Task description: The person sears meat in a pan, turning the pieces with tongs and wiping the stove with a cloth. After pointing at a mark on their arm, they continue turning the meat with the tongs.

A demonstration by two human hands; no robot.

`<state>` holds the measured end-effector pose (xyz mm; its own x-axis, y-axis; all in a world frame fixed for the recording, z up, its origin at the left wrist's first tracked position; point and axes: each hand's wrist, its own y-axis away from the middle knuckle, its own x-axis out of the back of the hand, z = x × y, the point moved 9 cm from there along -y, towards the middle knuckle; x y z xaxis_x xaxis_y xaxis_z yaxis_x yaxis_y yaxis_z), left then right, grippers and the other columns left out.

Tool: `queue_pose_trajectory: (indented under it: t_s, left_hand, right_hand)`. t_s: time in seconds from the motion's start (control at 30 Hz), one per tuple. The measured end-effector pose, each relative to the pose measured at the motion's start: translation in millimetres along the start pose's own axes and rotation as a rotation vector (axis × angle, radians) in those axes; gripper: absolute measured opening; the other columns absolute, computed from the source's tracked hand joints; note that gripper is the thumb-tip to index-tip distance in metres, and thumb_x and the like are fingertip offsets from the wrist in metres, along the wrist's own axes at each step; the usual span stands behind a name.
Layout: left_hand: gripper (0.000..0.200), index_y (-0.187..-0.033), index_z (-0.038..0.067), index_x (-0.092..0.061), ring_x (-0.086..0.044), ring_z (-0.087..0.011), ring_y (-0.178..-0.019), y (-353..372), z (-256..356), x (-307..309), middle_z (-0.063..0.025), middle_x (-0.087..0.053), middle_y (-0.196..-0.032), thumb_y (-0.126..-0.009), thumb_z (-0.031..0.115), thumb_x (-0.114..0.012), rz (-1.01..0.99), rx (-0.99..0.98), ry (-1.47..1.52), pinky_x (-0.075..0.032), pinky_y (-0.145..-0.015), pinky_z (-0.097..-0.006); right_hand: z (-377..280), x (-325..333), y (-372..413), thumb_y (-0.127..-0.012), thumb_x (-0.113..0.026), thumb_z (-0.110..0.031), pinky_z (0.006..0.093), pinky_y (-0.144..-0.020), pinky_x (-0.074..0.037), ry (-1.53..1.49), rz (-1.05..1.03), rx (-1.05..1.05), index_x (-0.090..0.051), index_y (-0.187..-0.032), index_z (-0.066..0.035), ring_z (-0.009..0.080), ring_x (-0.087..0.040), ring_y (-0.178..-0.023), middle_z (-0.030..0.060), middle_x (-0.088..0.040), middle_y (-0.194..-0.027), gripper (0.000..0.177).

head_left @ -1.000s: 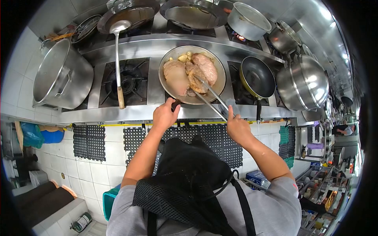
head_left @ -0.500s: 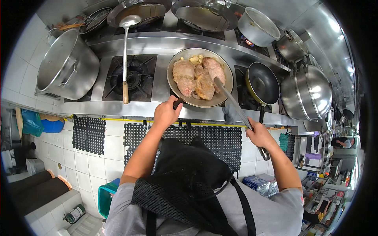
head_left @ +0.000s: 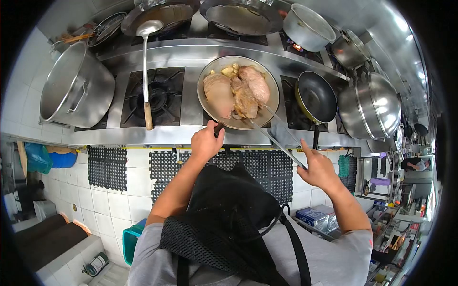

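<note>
My left hand is closed round the dark handle of a wide pan on the stove. Three pieces of browned meat lie in the pan, with pale chunks at its far edge. In my right hand are long metal tongs. Their arms are spread, one tip at the lower edge of the middle piece, the other near the right piece. The left piece of meat looks blurred.
A black frying pan and a steel bowl stand to the right. On the left are a large pot and a ladle over a burner. More pans and a pot line the back. A lit flame shows there.
The tongs have opened and their tips have moved down and left from the right piece of meat. The left piece has shifted slightly. The view has shifted a little.
</note>
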<state>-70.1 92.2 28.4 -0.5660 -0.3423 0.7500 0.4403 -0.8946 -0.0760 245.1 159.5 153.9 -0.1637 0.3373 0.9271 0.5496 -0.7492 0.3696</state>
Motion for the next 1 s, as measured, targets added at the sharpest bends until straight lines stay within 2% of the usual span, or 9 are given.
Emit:
queue_pose_trajectory:
  t_s: [0.17, 0.27, 0.47, 0.53, 0.63, 0.7, 0.77, 0.93, 1.0]
  left_hand:
    - [0.032, -0.104, 0.005, -0.061, -0.070, -0.0384, -0.070, 2, 1, -1, -0.0177, -0.071, -0.075, -0.089, 0.032, -0.067, 0.018, -0.021, 0.025, -0.055, -0.067, -0.0482]
    - [0.032, -0.106, 0.006, -0.061, -0.070, -0.0388, -0.071, 2, -4, -2, -0.0172, -0.071, -0.074, -0.088, 0.032, -0.068, 0.038, -0.019, 0.037, -0.055, -0.067, -0.0486]
    - [0.033, -0.107, 0.006, -0.061, -0.070, -0.0384, -0.070, 2, -2, -7, -0.0183, -0.071, -0.075, -0.089, 0.033, -0.067, -0.006, -0.015, 0.027, -0.055, -0.066, -0.0488]
    - [0.033, -0.107, 0.006, -0.061, -0.070, -0.0383, -0.070, 2, -1, -10, -0.0185, -0.071, -0.075, -0.089, 0.034, -0.066, -0.024, -0.019, 0.024, -0.055, -0.066, -0.0487]
    - [0.034, -0.107, 0.005, -0.060, -0.070, -0.0382, -0.070, 3, 2, -18, -0.0186, -0.070, -0.075, -0.090, 0.035, -0.064, -0.034, -0.047, 0.032, -0.055, -0.066, -0.0487]
    - [0.032, -0.106, 0.006, -0.061, -0.069, -0.0369, -0.064, 5, 9, -14, -0.0168, -0.070, -0.072, -0.091, 0.033, -0.062, 0.039, -0.116, 0.024, -0.056, -0.061, -0.0475]
    - [0.031, -0.107, 0.006, -0.061, -0.069, -0.0371, -0.064, 6, 11, -19, -0.0170, -0.070, -0.072, -0.091, 0.033, -0.062, 0.003, -0.112, 0.007, -0.056, -0.061, -0.0473]
    - [0.031, -0.106, 0.006, -0.060, -0.069, -0.0373, -0.065, 4, 10, -18, -0.0174, -0.070, -0.073, -0.091, 0.032, -0.062, 0.025, -0.118, 0.001, -0.056, -0.061, -0.0467]
    - [0.031, -0.106, 0.006, -0.061, -0.070, -0.0392, -0.071, 2, 0, -14, -0.0186, -0.071, -0.079, -0.090, 0.032, -0.065, 0.015, -0.012, 0.029, -0.055, -0.066, -0.0491]
  right_hand:
    - [-3, 14, 6, -0.076, -0.074, -0.028, 0.0510, -0.078, -0.056, 0.082, 0.004, 0.005, -0.034, -0.151, -0.003, 0.0454, -0.068, -0.084, 0.0286, -0.066, -0.104, 0.090]
    - [-10, 13, 5, -0.076, -0.074, -0.029, 0.0512, -0.076, -0.057, 0.059, -0.067, 0.003, -0.033, -0.152, -0.003, 0.0455, -0.068, -0.082, 0.0281, -0.066, -0.101, 0.090]
    - [-31, -12, -22, -0.078, -0.073, -0.028, 0.0493, -0.071, -0.058, 0.262, -0.025, -0.049, -0.023, -0.154, 0.002, 0.0427, -0.069, -0.076, 0.0308, -0.063, -0.099, 0.096]
    - [-43, -28, -34, -0.082, -0.070, -0.028, 0.0494, -0.071, -0.058, 0.265, -0.039, -0.102, -0.015, -0.156, 0.000, 0.0440, -0.069, -0.081, 0.0329, -0.062, -0.105, 0.097]
    - [-63, -64, -59, -0.086, -0.064, -0.024, 0.0482, -0.069, -0.059, 0.199, -0.010, -0.131, -0.015, -0.155, 0.005, 0.0440, -0.069, -0.078, 0.0341, -0.062, -0.101, 0.089]
    - [-76, -73, -69, -0.087, -0.062, -0.022, 0.0490, -0.069, -0.059, 0.172, -0.022, -0.139, -0.016, -0.154, 0.006, 0.0444, -0.069, -0.078, 0.0344, -0.062, -0.101, 0.087]
    - [-78, -78, -71, -0.087, -0.060, -0.021, 0.0506, -0.070, -0.058, 0.130, -0.012, -0.139, -0.019, -0.153, 0.008, 0.0447, -0.069, -0.079, 0.0331, -0.065, -0.096, 0.083]
    - [-41, -57, -61, -0.085, -0.064, -0.021, 0.0477, -0.075, -0.057, 0.060, 0.015, -0.056, -0.026, -0.151, 0.008, 0.0425, -0.069, -0.079, 0.0294, -0.068, -0.090, 0.081]
    - [-25, -45, -53, -0.084, -0.065, -0.022, 0.0466, -0.076, -0.056, 0.015, 0.004, -0.027, -0.028, -0.150, 0.008, 0.0416, -0.069, -0.079, 0.0283, -0.068, -0.089, 0.081]
